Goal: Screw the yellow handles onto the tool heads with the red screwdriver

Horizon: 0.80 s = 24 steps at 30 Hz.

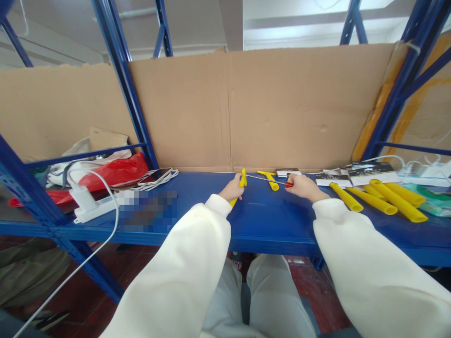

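My left hand point(231, 188) is closed around a yellow T-shaped plastic piece point(243, 178), its head standing above the fingers and its tube end showing below them. In my right hand point(304, 187) is a screwdriver point(268, 180) with a red handle, its long thin metal shaft pointing left. The shaft's tip reaches the head of the yellow piece; whether it sits in a hole there I cannot tell. A second yellow T-shaped piece point(272, 180) lies on the blue shelf point(271, 220), behind the screwdriver.
Several yellow tubes point(401, 202) lie at the right near black-and-white cards point(373, 173) and a green packet point(433, 201). At left are a white power strip point(95, 209), its cable and a red bag point(116, 170). A cardboard panel point(282, 108) closes the back.
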Motion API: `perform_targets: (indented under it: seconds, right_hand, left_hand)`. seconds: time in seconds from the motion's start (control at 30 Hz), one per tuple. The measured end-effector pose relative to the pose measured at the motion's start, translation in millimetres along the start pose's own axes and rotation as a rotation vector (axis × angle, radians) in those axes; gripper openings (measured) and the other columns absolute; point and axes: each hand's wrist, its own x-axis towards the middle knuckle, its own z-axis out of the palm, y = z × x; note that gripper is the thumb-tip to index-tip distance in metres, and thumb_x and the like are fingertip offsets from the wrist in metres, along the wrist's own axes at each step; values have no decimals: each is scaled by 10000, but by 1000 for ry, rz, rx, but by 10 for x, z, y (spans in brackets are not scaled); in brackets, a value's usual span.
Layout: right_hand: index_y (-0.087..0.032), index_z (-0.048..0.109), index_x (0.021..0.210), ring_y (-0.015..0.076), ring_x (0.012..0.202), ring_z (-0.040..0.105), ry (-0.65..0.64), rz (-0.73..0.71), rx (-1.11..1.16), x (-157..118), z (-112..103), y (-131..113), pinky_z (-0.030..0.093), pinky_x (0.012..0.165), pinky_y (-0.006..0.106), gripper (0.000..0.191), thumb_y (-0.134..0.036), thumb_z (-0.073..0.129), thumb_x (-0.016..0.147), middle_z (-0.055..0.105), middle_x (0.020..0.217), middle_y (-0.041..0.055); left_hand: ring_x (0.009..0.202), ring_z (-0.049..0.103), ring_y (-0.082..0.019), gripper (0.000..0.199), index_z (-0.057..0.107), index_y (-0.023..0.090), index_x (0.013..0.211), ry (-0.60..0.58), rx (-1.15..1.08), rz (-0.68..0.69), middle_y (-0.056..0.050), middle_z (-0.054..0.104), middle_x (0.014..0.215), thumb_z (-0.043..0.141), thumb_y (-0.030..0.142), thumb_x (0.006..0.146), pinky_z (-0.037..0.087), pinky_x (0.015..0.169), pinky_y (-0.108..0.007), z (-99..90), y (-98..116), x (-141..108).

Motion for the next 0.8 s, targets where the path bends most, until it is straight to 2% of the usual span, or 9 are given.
perform_targets:
  seconds: [0.2, 0.43, 0.63, 0.8]
  right_hand:
    - [-218, 653, 909, 280, 910, 691, 46, 6, -36, -3, -26, -20, 406, 866, 387, 156, -239, 560, 786, 762, 943, 89]
    - [-219, 645, 895, 260, 873, 687, -42, 42, -21, -33, -39, -26, 415, 680, 298, 116, -249, 599, 793, 752, 939, 106]
    - [-232, 681, 959, 269, 936, 703, -41, 47, -66, -36, -60, -35, 450, 785, 329, 199, -240, 572, 793, 770, 967, 83]
    - [-227, 698, 982, 284, 957, 710, -55, 56, -84, -41, -79, -42, 465, 790, 345, 226, -254, 556, 808, 775, 980, 98]
  left_hand:
    - [486, 573, -66, 621, 363, 195, 1502, 4, 9, -7, -67, 711, 1122, 520, 44, 920, 501, 566, -201, 3, 12, -11]
    - [485, 568, -69, 602, 367, 199, 1481, -7, 0, 3, -38, 715, 1036, 538, 70, 919, 497, 549, -183, 0, 10, -7]
    - [477, 557, -60, 578, 364, 209, 1470, -1, -12, 7, -44, 719, 1066, 540, 94, 932, 490, 534, -172, 10, -5, 0]
    - [467, 545, -58, 567, 360, 214, 1461, 0, -30, 7, -41, 723, 1059, 552, 117, 936, 487, 516, -167, 12, -23, 11]
